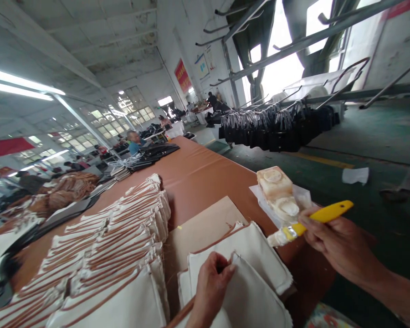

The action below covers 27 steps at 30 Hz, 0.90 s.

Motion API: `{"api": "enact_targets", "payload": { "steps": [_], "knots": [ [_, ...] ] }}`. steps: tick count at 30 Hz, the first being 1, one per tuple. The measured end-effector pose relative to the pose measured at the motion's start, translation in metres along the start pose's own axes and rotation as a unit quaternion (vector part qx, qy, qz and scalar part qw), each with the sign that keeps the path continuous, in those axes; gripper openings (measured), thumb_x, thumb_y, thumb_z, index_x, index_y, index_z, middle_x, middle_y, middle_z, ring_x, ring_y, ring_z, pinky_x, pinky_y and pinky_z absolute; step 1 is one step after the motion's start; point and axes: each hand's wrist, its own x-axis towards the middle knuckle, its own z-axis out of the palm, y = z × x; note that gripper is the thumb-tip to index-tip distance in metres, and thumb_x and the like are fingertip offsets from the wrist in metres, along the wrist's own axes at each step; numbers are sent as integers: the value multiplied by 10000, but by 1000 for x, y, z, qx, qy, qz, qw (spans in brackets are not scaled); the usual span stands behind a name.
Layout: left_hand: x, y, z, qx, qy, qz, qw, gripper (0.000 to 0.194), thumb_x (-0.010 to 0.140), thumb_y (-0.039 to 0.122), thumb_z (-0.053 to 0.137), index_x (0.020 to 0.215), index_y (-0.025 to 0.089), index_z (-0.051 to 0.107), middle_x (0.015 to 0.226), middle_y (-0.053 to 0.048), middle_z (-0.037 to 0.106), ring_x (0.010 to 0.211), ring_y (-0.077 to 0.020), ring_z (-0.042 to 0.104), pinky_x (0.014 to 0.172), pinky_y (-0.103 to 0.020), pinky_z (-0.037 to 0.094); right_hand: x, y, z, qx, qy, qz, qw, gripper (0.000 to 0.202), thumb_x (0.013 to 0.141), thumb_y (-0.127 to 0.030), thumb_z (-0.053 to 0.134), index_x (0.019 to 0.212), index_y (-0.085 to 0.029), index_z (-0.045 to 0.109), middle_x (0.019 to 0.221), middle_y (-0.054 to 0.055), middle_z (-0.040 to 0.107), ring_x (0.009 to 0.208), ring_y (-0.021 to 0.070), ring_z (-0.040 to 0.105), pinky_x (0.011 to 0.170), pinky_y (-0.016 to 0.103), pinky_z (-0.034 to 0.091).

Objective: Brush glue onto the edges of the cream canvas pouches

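Note:
My right hand (323,232) grips a yellow-handled brush (323,216), its pale bristles pointing left over the edge of a white fabric piece. Behind the bristles, a glue-crusted container (276,187) rests on a white sheet (304,196) at the table's right edge. My left hand (213,282) pinches the top edge of a white fabric piece (256,291), which lies over another white piece (249,246) with a brown edge. Part of a sheet of brown cardboard (205,228) shows behind these pieces.
Long overlapping rows of white pieces with brown edges (123,255) cover the left of the brown table (205,168). Black pieces (153,155) lie farther back. A metal rack (294,45) stands at the right, near hanging black items (276,130). People sit in the background.

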Motion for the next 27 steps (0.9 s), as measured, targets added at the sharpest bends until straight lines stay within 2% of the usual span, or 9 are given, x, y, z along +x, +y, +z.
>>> {"api": "enact_targets", "payload": {
  "steps": [3, 5, 8, 11, 13, 16, 19, 24, 27],
  "knots": [
    [-11, 7, -1, -52, -15, -5, 999, 362, 774, 416, 621, 1026, 158, 611, 755, -6, 630, 700, -159, 575, 619, -236, 424, -5, 0, 30, 78, -73, 57, 993, 284, 886, -496, 616, 903, -218, 556, 553, -54, 381, 467, 118, 337, 406, 220, 266],
    [-17, 15, -3, -87, -31, -6, 996, 331, 760, 416, 639, 965, 157, 668, 786, -31, 675, 738, -178, 599, 652, -248, 441, -7, -5, 45, 77, -113, 58, 989, 294, 887, -505, 607, 871, -218, 546, 544, -62, 355, 461, 111, 314, 410, 216, 252],
    [-25, 25, -5, -104, -33, -6, 994, 270, 738, 406, 662, 838, 160, 708, 804, -42, 700, 762, -190, 605, 677, -255, 444, -11, -13, 64, 30, -143, 15, 989, 310, 901, -509, 572, 816, -212, 541, 545, -60, 345, 457, 111, 313, 412, 220, 260],
    [-30, 30, -4, -112, -21, -13, 993, 279, 721, 421, 673, 813, 159, 705, 752, -28, 679, 719, -178, 581, 650, -251, 431, -15, -14, 78, -21, -150, -63, 986, 279, 924, -449, 554, 792, -203, 551, 607, -29, 432, 526, 132, 414, 477, 235, 358],
    [-32, 29, -1, -125, -15, -13, 992, 305, 710, 451, 680, 790, 157, 693, 716, -21, 661, 684, -167, 560, 622, -248, 418, -15, -11, 83, -35, -154, -111, 981, 234, 925, -390, 569, 793, -196, 560, 668, -9, 493, 599, 146, 476, 563, 247, 416],
    [-33, 25, 1, -142, -12, -10, 990, 334, 693, 483, 692, 769, 158, 683, 698, -18, 653, 652, -157, 540, 603, -249, 404, -12, -9, 82, -57, -135, -157, 977, 169, 934, -326, 568, 834, -191, 583, 730, 5, 546, 667, 154, 521, 648, 257, 437],
    [-34, 24, 2, -149, -14, -14, 989, 333, 693, 479, 699, 776, 157, 688, 706, -21, 659, 655, -154, 535, 602, -247, 397, -12, -12, 77, -70, -105, -169, 978, 153, 952, -301, 541, 852, -193, 584, 762, 7, 555, 691, 151, 532, 661, 252, 432],
    [-35, 28, 3, -156, -14, -22, 987, 316, 692, 460, 707, 779, 157, 695, 694, -14, 658, 646, -152, 541, 594, -243, 398, -21, -15, 80, -66, -154, -169, 971, 153, 951, -280, 536, 829, -195, 571, 721, -4, 533, 658, 146, 525, 641, 252, 430],
    [-38, 29, 5, -164, -19, -20, 986, 320, 695, 465, 709, 770, 154, 694, 671, -8, 645, 632, -147, 540, 580, -238, 398, -20, -15, 82, -67, -145, -178, 971, 140, 946, -270, 544, 833, -191, 572, 722, -4, 533, 670, 147, 530, 655, 254, 427]
  ]
}}
